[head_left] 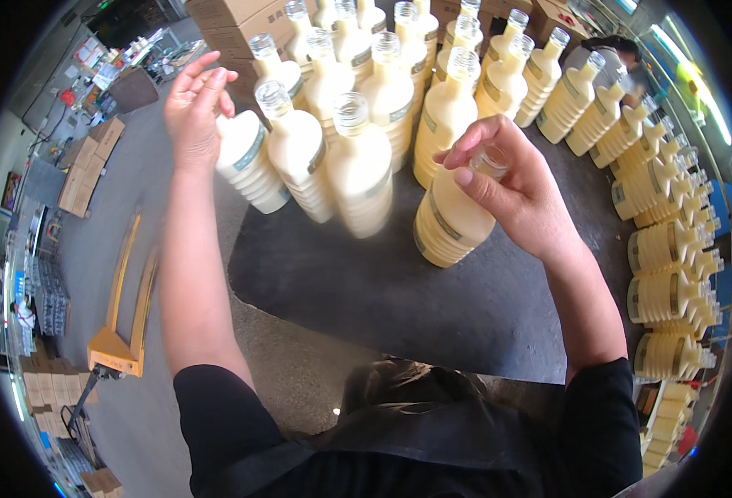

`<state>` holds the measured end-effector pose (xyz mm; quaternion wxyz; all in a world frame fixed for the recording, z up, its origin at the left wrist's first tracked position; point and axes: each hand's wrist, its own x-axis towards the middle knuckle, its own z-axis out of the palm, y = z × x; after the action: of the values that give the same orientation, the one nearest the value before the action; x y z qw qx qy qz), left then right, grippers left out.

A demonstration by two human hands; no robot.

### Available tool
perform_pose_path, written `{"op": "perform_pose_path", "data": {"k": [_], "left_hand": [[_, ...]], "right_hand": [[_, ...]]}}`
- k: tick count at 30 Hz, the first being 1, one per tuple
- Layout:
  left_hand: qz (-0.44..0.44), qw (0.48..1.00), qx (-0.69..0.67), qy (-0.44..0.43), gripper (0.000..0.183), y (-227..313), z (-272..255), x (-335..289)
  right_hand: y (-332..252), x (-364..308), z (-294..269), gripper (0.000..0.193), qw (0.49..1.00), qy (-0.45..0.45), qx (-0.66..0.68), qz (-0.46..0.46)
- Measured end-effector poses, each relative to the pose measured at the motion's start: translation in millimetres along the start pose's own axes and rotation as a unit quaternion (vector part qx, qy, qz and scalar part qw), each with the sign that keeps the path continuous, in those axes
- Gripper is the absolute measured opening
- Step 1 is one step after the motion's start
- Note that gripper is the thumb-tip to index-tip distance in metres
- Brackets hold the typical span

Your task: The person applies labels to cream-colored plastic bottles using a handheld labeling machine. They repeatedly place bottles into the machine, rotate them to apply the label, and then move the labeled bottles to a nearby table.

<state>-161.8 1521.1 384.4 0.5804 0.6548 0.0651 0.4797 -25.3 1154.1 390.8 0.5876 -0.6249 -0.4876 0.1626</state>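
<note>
Two loose grips at the bottle necks

In the head view, my right grip (519,187) curves around the clear neck (489,159) of the near bottle (455,217), thumb on one side and fingers on the other, curled but short of a full fist. I cannot tell whether the fingers press on it. That bottle is near the front of the dark desk (366,307), just apart from the cluster of bottles (362,178).

My left grip (193,112) is half-curled over the top of the leftmost bottle (249,158). The neck is hidden there, so I cannot say whether I have hold of it.

To handle these well, I judge, I should pinch low on the neck, where it meets the shoulder, and bring the base down flat before loosening. The mouths look uncapped, so a tilt could spill the contents, and a sideways knock could start the close-packed neighbours toppling.

The bodies are creamy yellow, smooth and rounded at the shoulder, ringed with ribs lower down and crossed by a dark label band. The necks look like glassy, clear plastic with threads. The desktop is matt, with a rounded corner. More bottles (661,296) line its right side, and brown cartons (225,41) stand behind the cluster.
</note>
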Motion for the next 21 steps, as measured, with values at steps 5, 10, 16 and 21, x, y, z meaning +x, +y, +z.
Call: {"op": "perform_pose_path", "data": {"k": [5,10,16,21], "left_hand": [[0.013,1.000,0.027,0.004,0.033,-5,12,3],[0.017,0.999,0.039,-0.010,0.040,-5,10,-1],[0.040,0.996,0.080,0.021,0.049,3,-4,-21],[0.098,0.985,0.133,0.049,0.055,28,-16,-37]], "right_hand": [[2,11,8,0.020,0.996,0.056,-0.061,-0.034],[1,26,23,0.023,0.991,0.094,-0.087,-0.042],[22,35,39,0.024,0.971,0.121,-0.188,-0.087],[20,30,39,0.024,0.961,0.137,-0.214,-0.108]]}}
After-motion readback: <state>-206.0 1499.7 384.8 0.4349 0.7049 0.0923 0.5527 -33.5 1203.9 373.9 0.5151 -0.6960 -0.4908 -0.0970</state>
